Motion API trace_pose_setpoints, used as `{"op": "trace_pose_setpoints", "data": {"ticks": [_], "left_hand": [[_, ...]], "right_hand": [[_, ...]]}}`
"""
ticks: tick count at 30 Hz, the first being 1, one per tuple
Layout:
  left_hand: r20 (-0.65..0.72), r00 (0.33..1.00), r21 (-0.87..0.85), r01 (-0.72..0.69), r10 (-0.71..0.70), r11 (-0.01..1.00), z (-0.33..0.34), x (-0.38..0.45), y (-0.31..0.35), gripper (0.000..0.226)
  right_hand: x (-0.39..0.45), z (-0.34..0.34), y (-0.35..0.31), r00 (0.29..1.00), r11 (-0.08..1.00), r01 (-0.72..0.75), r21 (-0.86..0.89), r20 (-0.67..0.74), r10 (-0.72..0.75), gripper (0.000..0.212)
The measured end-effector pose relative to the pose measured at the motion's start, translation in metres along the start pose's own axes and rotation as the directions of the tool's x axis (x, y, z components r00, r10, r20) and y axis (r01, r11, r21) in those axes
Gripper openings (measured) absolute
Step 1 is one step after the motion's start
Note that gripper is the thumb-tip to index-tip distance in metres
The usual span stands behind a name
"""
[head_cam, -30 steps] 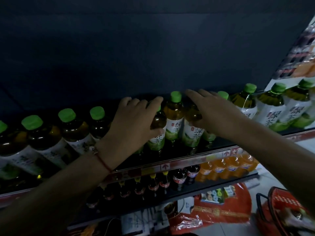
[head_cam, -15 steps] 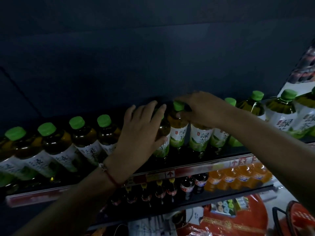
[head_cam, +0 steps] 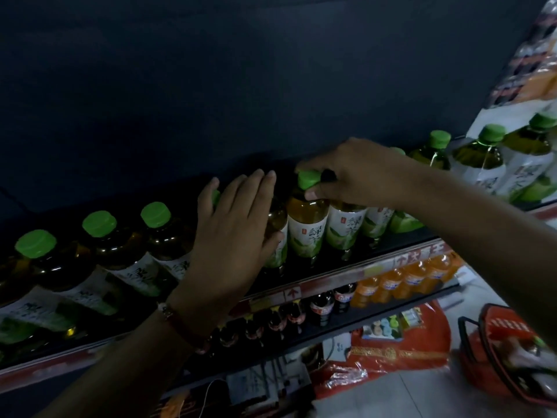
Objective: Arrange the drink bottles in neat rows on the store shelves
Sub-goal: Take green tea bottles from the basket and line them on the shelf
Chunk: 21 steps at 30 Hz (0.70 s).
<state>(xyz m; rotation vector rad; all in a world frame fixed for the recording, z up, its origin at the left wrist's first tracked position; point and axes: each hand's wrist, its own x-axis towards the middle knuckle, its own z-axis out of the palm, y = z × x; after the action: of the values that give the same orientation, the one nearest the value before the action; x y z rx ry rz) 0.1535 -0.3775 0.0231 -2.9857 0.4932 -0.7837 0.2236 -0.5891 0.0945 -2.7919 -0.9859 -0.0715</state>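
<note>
A row of green-capped green tea bottles stands along the dark top shelf. My right hand pinches the green cap of one upright tea bottle near the middle of the row. My left hand lies flat, fingers spread, against the front of the neighbouring bottle to its left, mostly hiding it. More tea bottles continue to the left and further tea bottles to the right.
Below, a second shelf holds dark cola bottles and orange soda bottles. A red shopping basket and a red plastic bag sit on the floor at the lower right. Packaged goods hang at the upper right.
My right hand has closed its fingers onto the cap of the middle tea bottle. My left hand has flattened against the bottle beside it. The camera view has shifted slightly.
</note>
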Motion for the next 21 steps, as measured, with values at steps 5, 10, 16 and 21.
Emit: {"op": "trace_pose_setpoints", "data": {"ticks": [5,10,16,21], "left_hand": [[0.022,1.000,-0.042,-0.002,0.003,0.999,-0.009,0.000,0.007,0.083],[0.016,0.992,-0.073,-0.127,0.128,0.989,-0.023,0.029,0.026,0.091],[0.048,0.972,0.022,-0.233,0.232,0.972,-0.013,0.041,0.030,0.073],[-0.004,0.971,-0.001,-0.238,0.238,0.971,-0.004,0.038,0.027,0.069]], "right_hand": [[-0.014,0.006,-0.006,0.996,0.999,-0.047,0.026,-0.078,0.049,0.060],[-0.032,-0.003,0.005,0.971,0.975,-0.224,0.000,-0.087,0.223,0.073],[-0.029,0.013,0.011,0.949,0.946,-0.302,-0.120,-0.132,0.286,0.065],[-0.032,0.022,0.010,0.938,0.950,-0.299,-0.087,-0.208,0.277,0.062]]}}
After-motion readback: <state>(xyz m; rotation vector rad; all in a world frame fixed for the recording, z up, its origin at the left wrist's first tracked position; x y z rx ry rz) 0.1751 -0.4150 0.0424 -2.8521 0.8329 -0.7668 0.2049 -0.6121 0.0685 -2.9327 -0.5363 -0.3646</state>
